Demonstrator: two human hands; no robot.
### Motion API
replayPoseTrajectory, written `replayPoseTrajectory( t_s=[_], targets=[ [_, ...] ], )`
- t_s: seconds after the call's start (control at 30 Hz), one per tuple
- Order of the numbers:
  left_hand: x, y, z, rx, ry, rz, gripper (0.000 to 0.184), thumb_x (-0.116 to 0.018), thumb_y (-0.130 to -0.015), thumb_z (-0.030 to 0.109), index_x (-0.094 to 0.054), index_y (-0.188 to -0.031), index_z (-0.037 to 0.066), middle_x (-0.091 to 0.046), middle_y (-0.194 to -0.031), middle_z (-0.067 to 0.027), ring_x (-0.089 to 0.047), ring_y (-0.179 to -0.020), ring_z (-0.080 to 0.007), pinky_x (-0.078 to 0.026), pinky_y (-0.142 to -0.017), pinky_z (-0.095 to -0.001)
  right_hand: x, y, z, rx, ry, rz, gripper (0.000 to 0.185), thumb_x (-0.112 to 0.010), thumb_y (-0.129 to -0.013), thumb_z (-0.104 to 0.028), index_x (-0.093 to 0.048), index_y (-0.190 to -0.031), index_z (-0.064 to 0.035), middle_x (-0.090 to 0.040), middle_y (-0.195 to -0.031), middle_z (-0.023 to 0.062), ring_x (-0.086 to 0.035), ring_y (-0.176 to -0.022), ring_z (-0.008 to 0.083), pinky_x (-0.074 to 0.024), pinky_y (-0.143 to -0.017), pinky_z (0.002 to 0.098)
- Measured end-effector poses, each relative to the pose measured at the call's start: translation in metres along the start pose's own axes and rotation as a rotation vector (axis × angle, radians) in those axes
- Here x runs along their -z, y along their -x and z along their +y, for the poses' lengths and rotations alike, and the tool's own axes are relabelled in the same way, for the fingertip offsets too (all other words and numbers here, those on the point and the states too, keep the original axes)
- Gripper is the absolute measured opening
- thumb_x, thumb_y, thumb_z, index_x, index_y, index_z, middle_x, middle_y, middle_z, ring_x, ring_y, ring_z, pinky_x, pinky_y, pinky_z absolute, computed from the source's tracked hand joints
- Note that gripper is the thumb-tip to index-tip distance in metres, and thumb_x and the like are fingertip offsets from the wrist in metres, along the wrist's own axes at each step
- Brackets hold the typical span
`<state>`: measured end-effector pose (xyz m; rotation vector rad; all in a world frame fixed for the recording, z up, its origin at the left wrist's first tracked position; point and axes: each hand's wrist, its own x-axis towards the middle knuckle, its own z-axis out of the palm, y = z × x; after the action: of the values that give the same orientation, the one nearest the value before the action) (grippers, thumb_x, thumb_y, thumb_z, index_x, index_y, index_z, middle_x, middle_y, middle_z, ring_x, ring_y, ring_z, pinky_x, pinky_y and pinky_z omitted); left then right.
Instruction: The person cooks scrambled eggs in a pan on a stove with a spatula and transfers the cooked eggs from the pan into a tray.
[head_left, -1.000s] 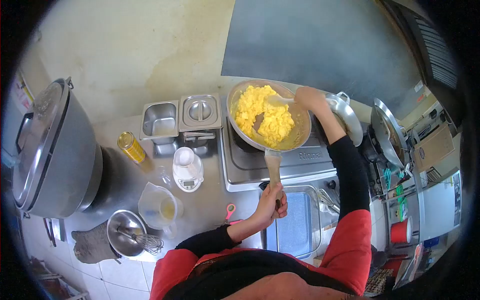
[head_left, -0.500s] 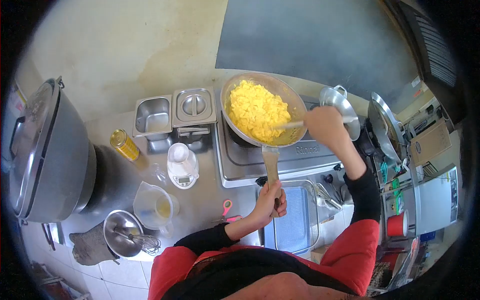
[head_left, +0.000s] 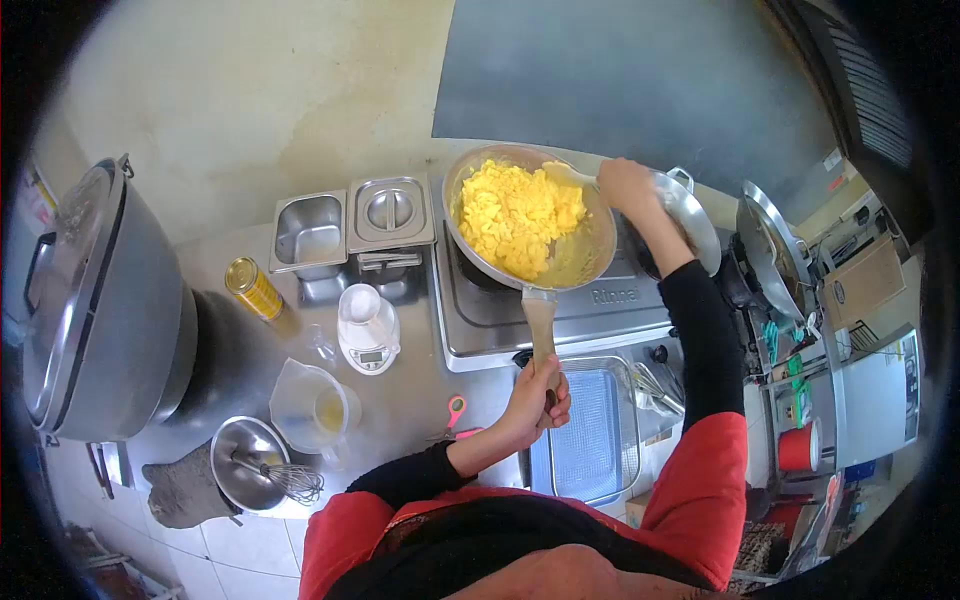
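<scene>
A frying pan (head_left: 585, 262) sits on the steel stove (head_left: 490, 335), filled mostly on its left and middle with lumpy yellow scrambled eggs (head_left: 515, 215). My left hand (head_left: 530, 402) is wrapped round the pan's handle, which points toward me. Over the pan's upper right rim, my right hand (head_left: 628, 187) is closed on a pale spatula (head_left: 568, 173). The spatula's head touches the eggs' upper right edge. Bare, egg-smeared pan surface shows at the lower right.
Left of the stove stand steel containers (head_left: 310, 232), a yellow can (head_left: 252, 288), a white kitchen scale (head_left: 368, 335), a plastic jug (head_left: 300, 400) and a bowl with a whisk (head_left: 245, 470). A large pot (head_left: 120, 320) is far left. Pink scissors (head_left: 457, 408) and a wire basket (head_left: 590, 430) lie nearer.
My right hand has moved up and slightly left, taking the spatula from the pan's lower right to its upper right. The eggs have shifted a little. My left hand stays on the handle.
</scene>
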<state>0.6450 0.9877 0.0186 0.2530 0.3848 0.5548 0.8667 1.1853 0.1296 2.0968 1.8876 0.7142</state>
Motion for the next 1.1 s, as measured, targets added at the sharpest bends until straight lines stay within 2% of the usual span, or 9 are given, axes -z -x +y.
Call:
replayPoseTrajectory(
  t_s=[0.1,0.4,0.63,0.7,0.77,0.8,0.87,1.0,1.1],
  targets=[
    [0.002,0.0,-0.001,0.001,0.009,-0.026,0.02,-0.039,-0.089,0.032,-0.034,-0.087,0.013,-0.04,-0.06,-0.003,-0.036,-0.041,-0.0114,-0.03,-0.035,-0.0256,-0.067,0.018,-0.024,0.101,0.03,0.159,0.014,-0.051,-0.073,-0.013,-0.063,-0.068,-0.007,-0.06,-0.063,0.0102,-0.061,-0.061,0.0262,-0.0491,-0.054,0.0351],
    [0.003,-0.002,0.0,0.006,0.023,-0.034,0.024,-0.042,-0.088,0.034,-0.031,-0.083,0.013,-0.041,-0.059,-0.0025,-0.037,-0.04,-0.0116,-0.031,-0.034,-0.0258,0.073,0.101,-0.015,0.462,0.13,0.028,0.012,-0.053,-0.07,-0.015,-0.062,-0.065,-0.0087,-0.058,-0.058,0.0074,-0.059,-0.053,0.0222,-0.0451,-0.046,0.0338],
    [0.005,-0.002,-0.003,-0.033,0.021,-0.039,0.024,-0.042,-0.088,0.034,-0.031,-0.083,0.013,-0.04,-0.058,-0.0028,-0.036,-0.04,-0.0115,-0.029,-0.034,-0.0257,-0.014,0.056,-0.074,0.298,0.102,0.183,0.006,-0.056,-0.066,-0.012,-0.062,-0.066,-0.0112,-0.059,-0.06,0.0065,-0.059,-0.055,0.0179,-0.0455,-0.047,0.0318],
    [0.003,0.0,-0.002,-0.035,0.004,-0.009,0.023,-0.042,-0.088,0.034,-0.034,-0.086,0.013,-0.04,-0.059,-0.0025,-0.035,-0.04,-0.0113,-0.029,-0.035,-0.0255,-0.028,0.01,-0.047,0.179,-0.042,0.182,0.014,-0.055,-0.069,-0.015,-0.063,-0.072,-0.0045,-0.061,-0.066,0.0121,-0.061,-0.06,0.0265,-0.0477,-0.052,0.0351],
    [0.002,0.003,0.002,-0.04,-0.011,0.019,0.022,-0.042,-0.088,0.034,-0.037,-0.089,0.013,-0.039,-0.059,-0.0022,-0.034,-0.04,-0.011,-0.028,-0.036,-0.0252,-0.003,-0.014,-0.017,0.196,-0.137,-0.12,0.018,-0.055,-0.068,-0.016,-0.063,-0.077,-0.0022,-0.062,-0.073,0.0151,-0.061,-0.062,0.0298,-0.0482,-0.055,0.0374],
    [0.002,0.004,0.003,-0.021,-0.016,0.022,0.022,-0.042,-0.088,0.034,-0.037,-0.088,0.013,-0.039,-0.059,-0.0022,-0.034,-0.04,-0.0111,-0.028,-0.036,-0.0252,0.009,-0.017,-0.008,0.199,-0.136,-0.113,0.018,-0.055,-0.068,-0.016,-0.063,-0.077,-0.0022,-0.062,-0.073,0.0151,-0.061,-0.062,0.0298,-0.0482,-0.055,0.0374],
    [0.003,0.004,0.005,0.007,-0.003,0.014,0.023,-0.042,-0.088,0.035,-0.036,-0.088,0.013,-0.039,-0.059,-0.0022,-0.034,-0.04,-0.0111,-0.028,-0.036,-0.0251,0.037,-0.023,0.005,0.184,-0.112,-0.549,0.021,-0.054,-0.067,-0.016,-0.063,-0.079,-0.0019,-0.062,-0.075,0.0159,-0.061,-0.063,0.0311,-0.0481,-0.058,0.0408],
    [0.003,0.003,0.004,-0.001,0.025,-0.013,0.023,-0.042,-0.088,0.034,-0.036,-0.088,0.013,-0.039,-0.059,-0.0022,-0.034,-0.04,-0.011,-0.028,-0.035,-0.0249,0.077,0.062,-0.048,0.404,-0.01,-0.234,0.012,-0.055,-0.07,-0.012,-0.064,-0.074,-0.0051,-0.062,-0.074,0.0133,-0.062,-0.067,0.0269,-0.0493,-0.057,0.038],
    [0.001,0.001,0.002,-0.001,0.043,0.008,0.023,-0.042,-0.088,0.034,-0.036,-0.088,0.013,-0.038,-0.058,-0.0024,-0.034,-0.039,-0.011,-0.028,-0.035,-0.0251,0.043,0.082,-0.11,0.433,-0.098,-0.105,0.011,-0.053,-0.07,-0.011,-0.063,-0.07,-0.0055,-0.061,-0.067,0.0118,-0.062,-0.063,0.0249,-0.0494,-0.054,0.0349]
  ],
)
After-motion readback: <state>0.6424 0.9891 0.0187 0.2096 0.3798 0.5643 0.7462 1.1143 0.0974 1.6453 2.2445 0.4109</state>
